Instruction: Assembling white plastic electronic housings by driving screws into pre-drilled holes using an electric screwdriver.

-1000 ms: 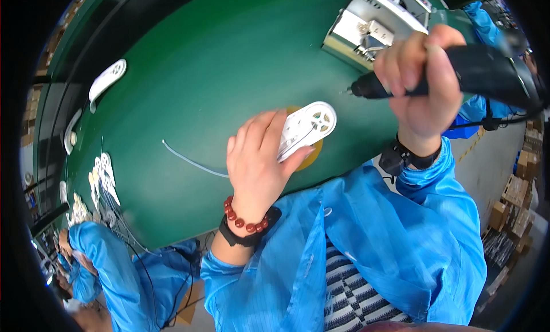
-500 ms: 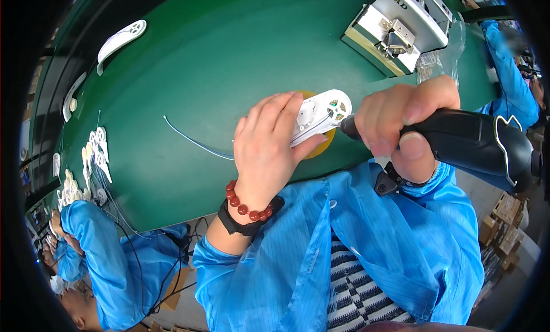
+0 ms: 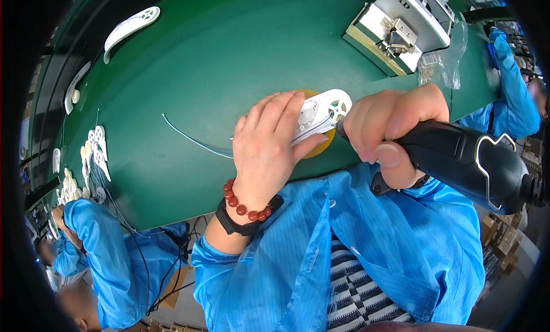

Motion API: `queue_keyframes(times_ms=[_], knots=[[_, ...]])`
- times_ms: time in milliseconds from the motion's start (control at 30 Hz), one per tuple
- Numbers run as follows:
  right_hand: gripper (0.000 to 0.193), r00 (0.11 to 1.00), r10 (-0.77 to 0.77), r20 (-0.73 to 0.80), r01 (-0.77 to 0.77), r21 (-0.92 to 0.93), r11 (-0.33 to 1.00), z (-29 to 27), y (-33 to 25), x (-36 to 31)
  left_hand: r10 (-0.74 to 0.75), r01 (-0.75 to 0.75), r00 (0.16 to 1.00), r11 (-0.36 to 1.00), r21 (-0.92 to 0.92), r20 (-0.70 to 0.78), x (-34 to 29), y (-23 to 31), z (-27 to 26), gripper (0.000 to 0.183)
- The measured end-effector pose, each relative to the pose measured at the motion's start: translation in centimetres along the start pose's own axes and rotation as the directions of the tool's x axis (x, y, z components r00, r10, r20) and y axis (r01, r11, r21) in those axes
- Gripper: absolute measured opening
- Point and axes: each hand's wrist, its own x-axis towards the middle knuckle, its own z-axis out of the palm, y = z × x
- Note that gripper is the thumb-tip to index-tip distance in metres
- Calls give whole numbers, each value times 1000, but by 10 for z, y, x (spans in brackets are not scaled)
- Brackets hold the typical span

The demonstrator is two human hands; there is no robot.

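Note:
My left hand presses down over a white plastic housing, its thumb along the near edge and its fingers across the top. The housing's round end has a spoked, wheel-like opening. Beneath it a yellow round pad shows in part on the green table. Thin blue and white wires trail out to the left from under my hand. My right hand is wrapped around a black electric screwdriver with a metal hanging loop. Its tip meets the housing beside the round end; the exact contact point is too small to make out.
A white machine stands at the back right, beside a clear plastic bag of small parts. Curved white housings lie at the far left. More white parts with wires are heaped near a co-worker's blue sleeve. Another person sits at right.
The screwdriver's rear end has swung toward me, and my right hand has shifted slightly left with it. The far-left curved housings have moved a little farther away. My left hand holds still.

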Motion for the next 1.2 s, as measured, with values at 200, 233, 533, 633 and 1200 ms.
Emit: queue_keyframes(times_ms=[200,233,533,633,1200], knots=[[32,992,-99,73,93,74,993,-15,21,4,-30,30,1000,999,45,6,7,-4,10,66],[29,989,-132,73,124,109,986,-19,17,7,-33,33,999,999,29,2,7,-2,9,66],[8,898,-313,-308,270,-175,947,-74,-49,55,43,-47,996,998,-49,-74,-11,12,-27,67],[6,872,-322,-368,253,-223,941,-72,-56,55,57,-62,995,996,-70,-77,-14,15,-35,66],[7,891,-277,-359,209,-216,954,-69,13,75,1,-4,998,999,-44,-67,-9,-20,-29,66]])
